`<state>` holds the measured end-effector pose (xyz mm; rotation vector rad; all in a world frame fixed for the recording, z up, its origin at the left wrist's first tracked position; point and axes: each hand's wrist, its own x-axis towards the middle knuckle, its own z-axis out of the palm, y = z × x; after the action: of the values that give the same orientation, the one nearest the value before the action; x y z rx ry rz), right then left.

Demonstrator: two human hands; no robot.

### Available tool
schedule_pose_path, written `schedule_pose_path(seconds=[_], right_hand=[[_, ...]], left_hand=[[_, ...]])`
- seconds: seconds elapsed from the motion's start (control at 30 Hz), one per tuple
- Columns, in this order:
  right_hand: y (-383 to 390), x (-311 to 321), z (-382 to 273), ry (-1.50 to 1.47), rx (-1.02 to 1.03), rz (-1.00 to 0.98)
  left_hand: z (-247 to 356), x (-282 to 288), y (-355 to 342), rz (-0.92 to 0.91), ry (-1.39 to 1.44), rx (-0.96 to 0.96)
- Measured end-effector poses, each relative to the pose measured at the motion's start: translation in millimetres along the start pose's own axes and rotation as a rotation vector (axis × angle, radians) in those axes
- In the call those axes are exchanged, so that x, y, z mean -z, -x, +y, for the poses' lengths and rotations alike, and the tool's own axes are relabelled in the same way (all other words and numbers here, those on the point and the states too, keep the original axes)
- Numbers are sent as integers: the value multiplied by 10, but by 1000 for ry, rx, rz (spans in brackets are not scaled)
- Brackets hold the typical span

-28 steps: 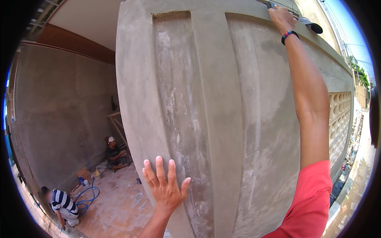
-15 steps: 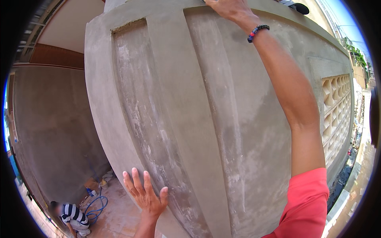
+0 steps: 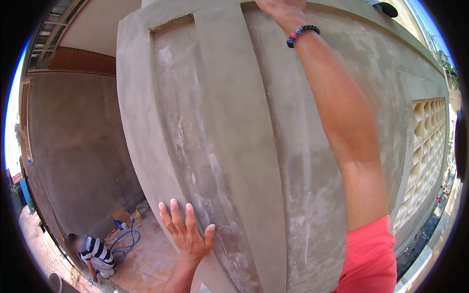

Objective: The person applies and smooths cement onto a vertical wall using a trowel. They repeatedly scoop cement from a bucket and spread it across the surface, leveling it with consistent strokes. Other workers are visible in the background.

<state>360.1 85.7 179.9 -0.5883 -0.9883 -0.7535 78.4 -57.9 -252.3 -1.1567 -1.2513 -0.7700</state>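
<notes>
A grey plastered wall [image 3: 237, 112] fills the middle, with tall recessed panels whose surface is patchy and streaked white. My left hand [image 3: 189, 236] lies flat on the wall's left border, beside the lower part of the left recess [image 3: 178, 102], fingers spread and holding nothing. High up, my right arm reaches to the wall's top, a beaded bracelet [image 3: 304, 34] on its wrist. Only the back of my right hand [image 3: 283, 9] shows, near the upper corner of the wider recess. Its fingers are cut off by the picture's upper edge, so anything in them is hidden.
At lower left a person in a striped shirt [image 3: 95, 254] crouches by a coiled blue hose [image 3: 128, 244] and a small bucket [image 3: 137, 215]. Pale ventilation blocks [image 3: 424, 151] are set in the wall at right. A dark rounded object [image 3: 388, 9] rests on the wall top.
The view has shifted, so the wall appears farther right and slightly higher. My right hand has moved left along the wall's top. My left hand keeps its place on the wall.
</notes>
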Motion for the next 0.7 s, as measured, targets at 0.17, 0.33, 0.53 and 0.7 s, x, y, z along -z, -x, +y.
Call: schedule_pose_path(seconds=[0.17, 0.33, 0.53, 0.7], right_hand=[[367, -237, -1088, -364, 192, -67], [338, -145, -787, -376, 248, -118], [-53, -148, 551, -129, 38, -142], [259, -227, 445, -332, 287, -53]], left_hand=[[-64, 69, 76, -25, -24, 24], [-135, 126, 193, -48, -44, 38], [-73, 32, 93, -28, 9, 17], [-83, 125, 186, -46, -27, 59]])
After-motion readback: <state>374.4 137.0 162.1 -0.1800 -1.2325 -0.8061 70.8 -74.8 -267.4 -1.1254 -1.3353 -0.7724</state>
